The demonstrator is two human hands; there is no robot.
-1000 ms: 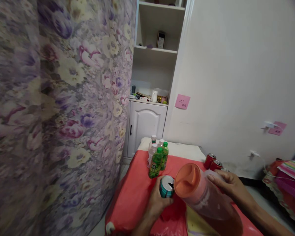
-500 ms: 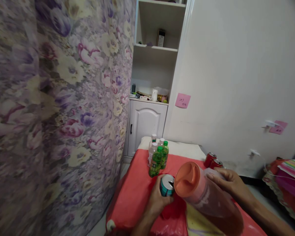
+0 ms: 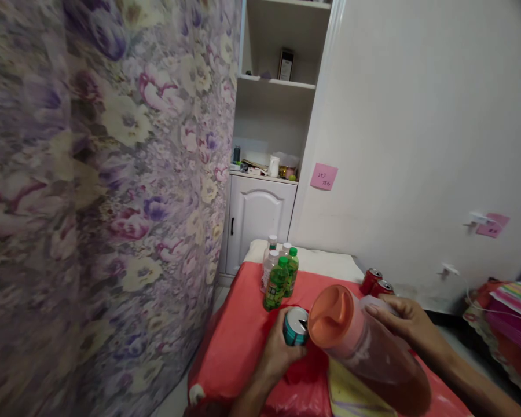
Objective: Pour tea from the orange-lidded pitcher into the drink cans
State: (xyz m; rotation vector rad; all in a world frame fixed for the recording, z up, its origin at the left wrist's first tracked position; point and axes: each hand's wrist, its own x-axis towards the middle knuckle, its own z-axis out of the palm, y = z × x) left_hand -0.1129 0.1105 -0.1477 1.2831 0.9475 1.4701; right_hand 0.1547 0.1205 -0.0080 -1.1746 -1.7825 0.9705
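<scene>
My left hand (image 3: 278, 354) is wrapped round a teal drinks can (image 3: 295, 326) that stands on the red cloth (image 3: 238, 341). My right hand (image 3: 406, 324) grips the handle side of a clear plastic pitcher (image 3: 364, 347) with an orange lid (image 3: 332, 315). The pitcher holds reddish liquid and is tilted, its lid right beside the can's open top.
A cluster of green-capped and white-capped bottles (image 3: 280, 277) stands further back on the table. Two red cans (image 3: 375, 284) sit at the right rear. A flowered curtain (image 3: 104, 191) hangs close on the left. A white cabinet (image 3: 258, 217) with shelves stands behind. Striped fabric (image 3: 514, 307) lies at the right.
None in the hands, can or pitcher; only the camera has shifted slightly.
</scene>
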